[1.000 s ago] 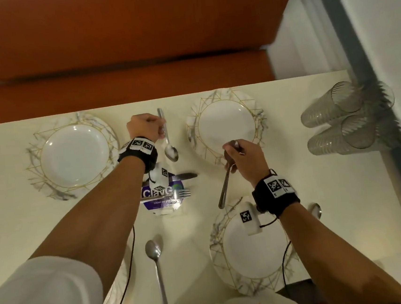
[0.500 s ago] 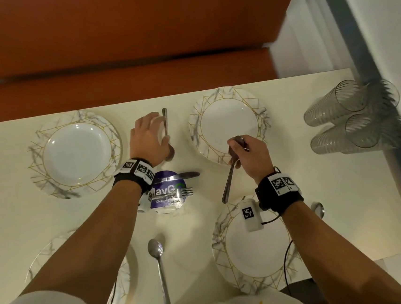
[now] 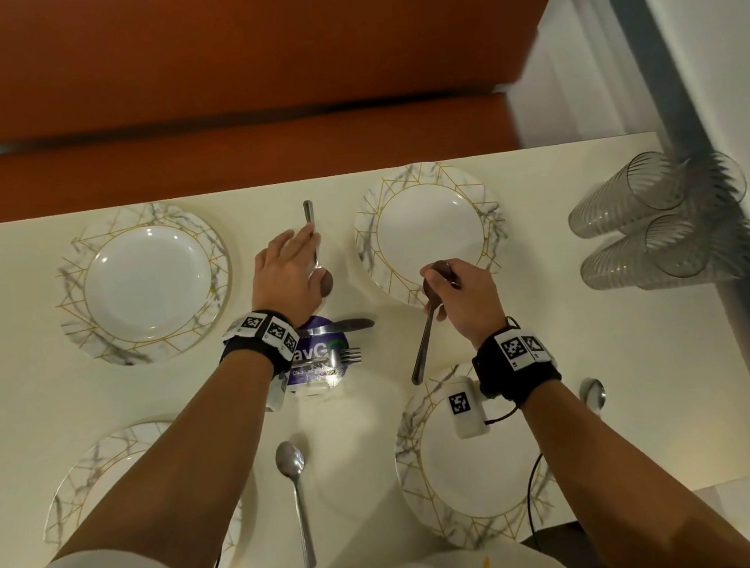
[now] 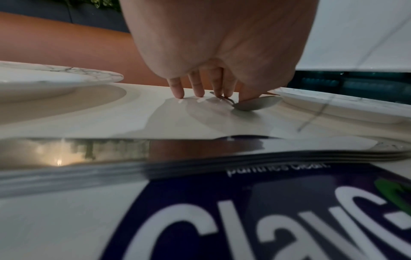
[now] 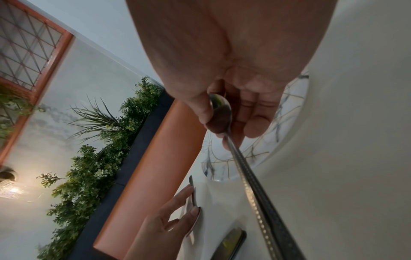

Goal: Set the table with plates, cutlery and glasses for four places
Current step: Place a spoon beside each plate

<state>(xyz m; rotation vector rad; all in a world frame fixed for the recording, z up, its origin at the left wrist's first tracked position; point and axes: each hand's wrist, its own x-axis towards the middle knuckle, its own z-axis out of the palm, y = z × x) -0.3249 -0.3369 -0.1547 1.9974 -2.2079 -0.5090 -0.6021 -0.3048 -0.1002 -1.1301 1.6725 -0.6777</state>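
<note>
Between the two far plates, the left hand [image 3: 287, 276] is laid over a spoon [image 3: 315, 248] that lies flat on the table [image 3: 19, 409]; in the left wrist view the fingers [image 4: 177, 88] are extended downward with tips touching the tabletop, the thumb and first fingers resting on the spoon's neck [image 4: 224, 99] just behind the bowl. No closed grip is seen, so the hand is read as loosely open, pressing or steadying the spoon. This spoon's long axis runs away from the person, handle toward the far table edge, bowl toward the person, midway between the far-left plate [image 3: 144, 283] and the far-right plate [image 3: 428, 233]. The right hand [image 3: 457, 296] is curled round a second spoon [image 3: 424, 338], pinched at the bowl end; in the right wrist view the thumb [image 5: 200, 112] and fingers are seen closed on the bowl [image 5: 219, 116]. The second spoon is held above the table, tilted, bowl up over the near rim of the far-right plate, handle pointing down and back toward the person, its tip close to the near-right plate [image 3: 464, 472]. A third spoon [image 3: 294, 488] is laid beside the near-left plate [image 3: 76, 486], a fourth [image 3: 592, 393] right of the near-right plate. A knife [image 3: 345, 326] and fork [image 3: 348, 356] are lying on a purple-labelled pack [image 3: 320, 357]. Stacked glasses [image 3: 660, 219] are lying on their sides at the right edge.
</note>
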